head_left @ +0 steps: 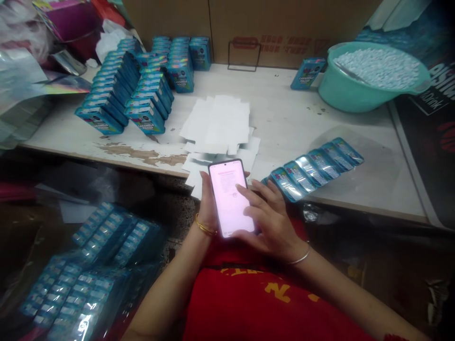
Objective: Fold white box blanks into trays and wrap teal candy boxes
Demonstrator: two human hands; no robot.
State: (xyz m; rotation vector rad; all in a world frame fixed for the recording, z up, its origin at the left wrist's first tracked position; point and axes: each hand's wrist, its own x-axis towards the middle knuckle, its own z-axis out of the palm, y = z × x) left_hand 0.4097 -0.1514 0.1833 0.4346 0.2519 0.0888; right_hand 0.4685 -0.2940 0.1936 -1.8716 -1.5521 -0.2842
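Observation:
My left hand [207,208] is closed around the left side of a smartphone [232,203], which is held upright with its screen lit in pale pink and white. Some small text and a round mark show on the screen. My right hand [272,213] hovers at the phone's right side, fingers spread, with a fingertip at or just over the screen; actual contact is hard to make out. Behind the phone lie flat white cardboard pieces [216,123] in a loose pile. A wrapped row of small blue boxes [316,168] rests to the right of my right hand.
Rows of blue boxes [145,111] stand at the table's left. A teal basin [351,97] full of small pale pieces sits at the right, beside a single blue box [307,73]. Wrapped blue packs [81,284] are stacked low at left. A cardboard box [284,28] backs the table.

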